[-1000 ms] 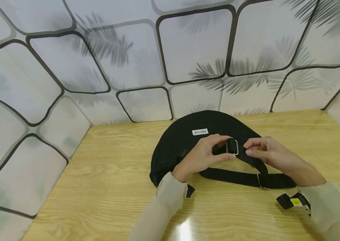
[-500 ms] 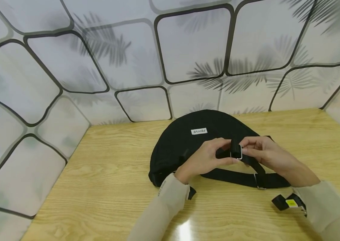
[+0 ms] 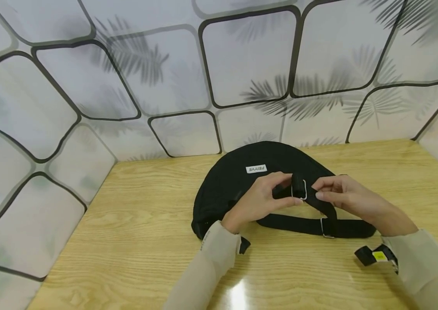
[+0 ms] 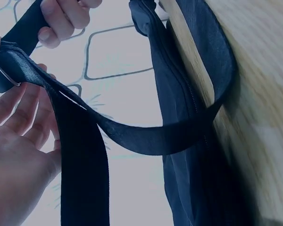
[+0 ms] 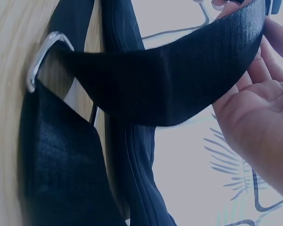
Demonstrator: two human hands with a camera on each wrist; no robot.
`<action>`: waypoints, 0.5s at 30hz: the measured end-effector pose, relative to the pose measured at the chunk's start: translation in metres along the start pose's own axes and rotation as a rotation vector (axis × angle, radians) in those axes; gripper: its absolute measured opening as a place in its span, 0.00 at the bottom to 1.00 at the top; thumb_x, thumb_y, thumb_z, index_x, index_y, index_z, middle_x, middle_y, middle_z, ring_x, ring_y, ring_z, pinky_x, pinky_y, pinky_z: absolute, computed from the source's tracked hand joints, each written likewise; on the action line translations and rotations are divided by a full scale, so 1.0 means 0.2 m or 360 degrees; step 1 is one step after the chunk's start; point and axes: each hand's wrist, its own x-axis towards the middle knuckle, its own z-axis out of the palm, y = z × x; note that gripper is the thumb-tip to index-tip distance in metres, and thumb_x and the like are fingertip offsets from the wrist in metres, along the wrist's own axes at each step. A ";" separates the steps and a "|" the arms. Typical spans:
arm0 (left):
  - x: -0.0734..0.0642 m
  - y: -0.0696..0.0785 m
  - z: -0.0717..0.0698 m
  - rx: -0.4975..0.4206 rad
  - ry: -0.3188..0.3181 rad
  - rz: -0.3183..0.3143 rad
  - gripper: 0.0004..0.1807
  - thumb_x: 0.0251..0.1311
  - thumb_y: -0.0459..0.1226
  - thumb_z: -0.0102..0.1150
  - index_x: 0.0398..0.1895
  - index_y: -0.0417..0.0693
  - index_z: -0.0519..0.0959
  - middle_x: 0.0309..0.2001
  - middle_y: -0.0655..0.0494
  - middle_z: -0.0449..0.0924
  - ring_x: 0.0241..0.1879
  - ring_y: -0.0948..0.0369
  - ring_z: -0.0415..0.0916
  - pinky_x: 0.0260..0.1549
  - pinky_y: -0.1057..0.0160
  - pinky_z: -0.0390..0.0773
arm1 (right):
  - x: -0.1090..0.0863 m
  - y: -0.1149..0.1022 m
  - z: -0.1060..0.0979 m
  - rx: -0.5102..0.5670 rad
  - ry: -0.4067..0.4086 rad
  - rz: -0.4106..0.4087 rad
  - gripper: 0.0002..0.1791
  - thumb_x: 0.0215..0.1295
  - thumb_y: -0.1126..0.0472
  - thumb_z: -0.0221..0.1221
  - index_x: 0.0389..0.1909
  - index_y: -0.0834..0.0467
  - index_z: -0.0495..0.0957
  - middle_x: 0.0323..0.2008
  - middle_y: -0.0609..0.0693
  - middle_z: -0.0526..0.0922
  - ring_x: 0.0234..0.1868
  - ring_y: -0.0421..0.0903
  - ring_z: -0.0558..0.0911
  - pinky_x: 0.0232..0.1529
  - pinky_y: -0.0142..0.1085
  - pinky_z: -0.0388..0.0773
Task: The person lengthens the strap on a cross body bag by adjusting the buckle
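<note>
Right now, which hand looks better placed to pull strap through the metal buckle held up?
Probably the right hand: it pinches the black strap beside the metal buckle, while the left hand holds that buckle.

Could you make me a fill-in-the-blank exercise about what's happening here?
The bag on the wooden table is coloured ____.
The label on the bag has a ____ background.
The hand pinching the strap at the raised buckle is the person's ____ one.
The small tag beside the right sleeve is ____.

Missing words: black; white; left; yellow.
</note>
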 end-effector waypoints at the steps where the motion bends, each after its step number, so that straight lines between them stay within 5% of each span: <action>1: 0.00 0.00 0.00 0.0000 -0.0001 -0.0001 0.23 0.64 0.33 0.69 0.61 0.38 0.77 0.48 0.51 0.79 0.47 0.61 0.74 0.51 0.71 0.71 | 0.00 0.00 0.00 0.0002 0.0001 0.0002 0.18 0.75 0.77 0.47 0.45 0.55 0.81 0.31 0.42 0.80 0.26 0.43 0.69 0.25 0.41 0.61; 8: 0.00 0.00 0.01 0.0025 -0.0011 -0.0012 0.21 0.64 0.34 0.69 0.59 0.39 0.78 0.46 0.51 0.79 0.46 0.63 0.74 0.51 0.67 0.74 | 0.01 0.00 0.01 0.0049 -0.0005 -0.0008 0.17 0.76 0.77 0.46 0.45 0.57 0.81 0.33 0.46 0.83 0.34 0.40 0.79 0.35 0.31 0.76; 15: 0.01 0.01 0.03 0.0034 -0.0067 -0.0046 0.23 0.64 0.36 0.69 0.61 0.39 0.77 0.48 0.51 0.79 0.47 0.63 0.74 0.50 0.70 0.72 | 0.02 -0.01 0.04 0.0169 -0.0059 -0.0112 0.18 0.76 0.78 0.44 0.47 0.58 0.80 0.35 0.47 0.84 0.34 0.43 0.82 0.38 0.33 0.80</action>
